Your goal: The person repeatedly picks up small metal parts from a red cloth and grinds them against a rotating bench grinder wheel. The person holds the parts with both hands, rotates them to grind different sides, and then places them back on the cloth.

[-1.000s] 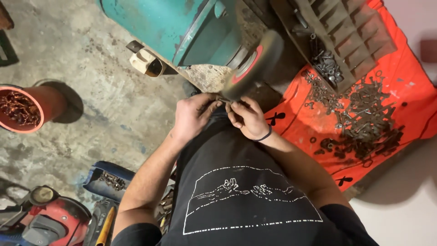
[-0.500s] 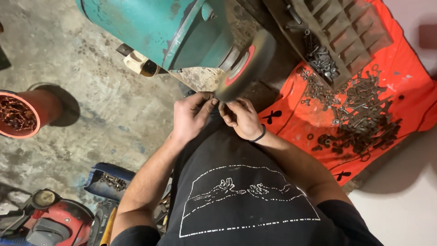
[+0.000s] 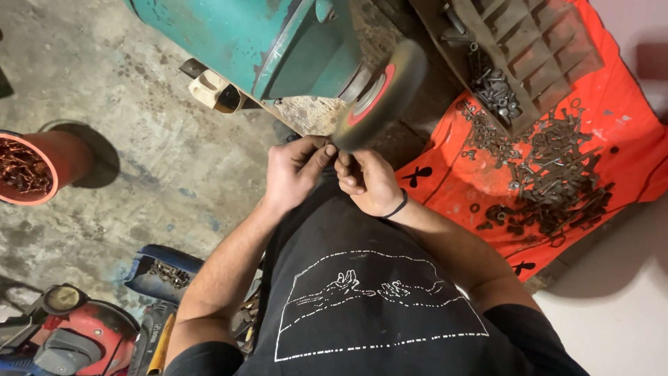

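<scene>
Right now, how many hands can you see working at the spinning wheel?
2. The left hand and the right hand meet just below the blurred wheel, fingertips pinching something too small to tell. No other person's hands are in view.

teal grinder (image 3: 264, 42), orange cloth (image 3: 619, 146), black shirt (image 3: 376, 306)

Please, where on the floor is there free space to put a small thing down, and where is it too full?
Bare concrete floor lies between the orange pot, the teal machine and the left hand. The pale floor lower right is bare too. The red cloth is crowded with rusty bolts.
</scene>
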